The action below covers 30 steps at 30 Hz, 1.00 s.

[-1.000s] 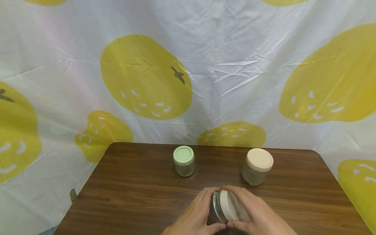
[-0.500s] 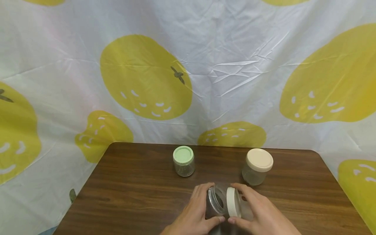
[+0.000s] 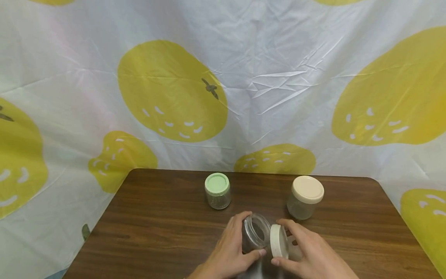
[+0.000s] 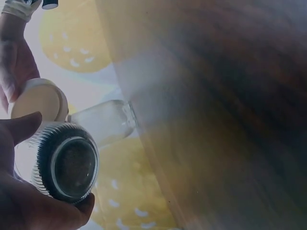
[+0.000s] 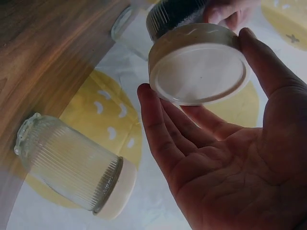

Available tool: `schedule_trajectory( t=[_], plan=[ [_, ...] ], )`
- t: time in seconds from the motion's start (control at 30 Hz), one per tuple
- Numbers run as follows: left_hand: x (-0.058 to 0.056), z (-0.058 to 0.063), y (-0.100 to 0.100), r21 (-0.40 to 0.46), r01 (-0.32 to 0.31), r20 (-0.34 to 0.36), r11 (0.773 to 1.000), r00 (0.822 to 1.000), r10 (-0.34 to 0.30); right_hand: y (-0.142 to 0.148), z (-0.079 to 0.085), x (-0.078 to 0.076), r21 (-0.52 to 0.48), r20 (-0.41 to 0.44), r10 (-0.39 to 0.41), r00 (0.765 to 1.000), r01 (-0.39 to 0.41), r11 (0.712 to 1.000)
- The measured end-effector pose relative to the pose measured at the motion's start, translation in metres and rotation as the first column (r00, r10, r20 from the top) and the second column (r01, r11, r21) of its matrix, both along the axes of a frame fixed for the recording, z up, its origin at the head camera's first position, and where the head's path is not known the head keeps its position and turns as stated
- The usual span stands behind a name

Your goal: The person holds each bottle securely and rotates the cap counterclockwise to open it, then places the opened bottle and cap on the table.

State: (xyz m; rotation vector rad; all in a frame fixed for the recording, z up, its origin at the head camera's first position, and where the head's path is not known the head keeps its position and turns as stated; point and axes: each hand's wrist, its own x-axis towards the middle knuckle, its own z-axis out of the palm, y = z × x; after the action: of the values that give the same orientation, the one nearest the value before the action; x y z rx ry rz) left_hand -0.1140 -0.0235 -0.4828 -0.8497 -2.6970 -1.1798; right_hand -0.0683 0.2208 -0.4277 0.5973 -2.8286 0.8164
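My left hand (image 3: 231,248) grips a clear glass jar (image 3: 257,231) whose open mouth tilts toward the right. In the left wrist view the ribbed side and round base of this jar (image 4: 72,165) face the camera, thumb on one side and fingers on the other. Just right of the mouth, my right hand (image 3: 308,250) pinches a whitish round lid (image 3: 278,242) by its edge, between thumb and fingertips. The right wrist view shows the flat top of the lid (image 5: 201,74) turned to the camera. Jar and lid are apart, with a narrow gap between them.
Farther back on the dark wooden table (image 3: 156,217) stands a small glass jar with a mint green lid (image 3: 218,191). A larger ribbed jar with a cream lid (image 3: 305,197) stands at the back right. Behind the table hangs a white curtain (image 3: 271,50) with yellow fruit prints.
The lid has come off the jar's mouth, and the gap between them has widened. The jar has shifted left and slightly up, its mouth turning more upward. The two standing jars have stayed put.
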Motion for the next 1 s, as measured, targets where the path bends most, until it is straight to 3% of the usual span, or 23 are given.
schedule_trajectory(
  t=[0.37, 0.73, 1.0],
  plan=[
    [-0.007, 0.0, 0.001, 0.058, -0.054, 0.106, 0.997, 0.993, 0.047, 0.0, -0.009, -0.002, -0.04, -0.011, 0.026, 1.0, -0.026, 0.999],
    [-0.026, 0.0, 0.011, 0.152, -0.073, 0.17, 0.986, 0.984, 0.047, 0.001, -0.012, -0.002, -0.1, 0.091, 0.022, 0.996, -0.013, 0.995],
    [-0.041, -0.004, 0.02, 0.204, -0.126, 0.251, 0.971, 0.965, 0.072, -0.002, -0.02, -0.004, -0.104, -0.011, 0.021, 1.0, -0.022, 0.994]
  ],
)
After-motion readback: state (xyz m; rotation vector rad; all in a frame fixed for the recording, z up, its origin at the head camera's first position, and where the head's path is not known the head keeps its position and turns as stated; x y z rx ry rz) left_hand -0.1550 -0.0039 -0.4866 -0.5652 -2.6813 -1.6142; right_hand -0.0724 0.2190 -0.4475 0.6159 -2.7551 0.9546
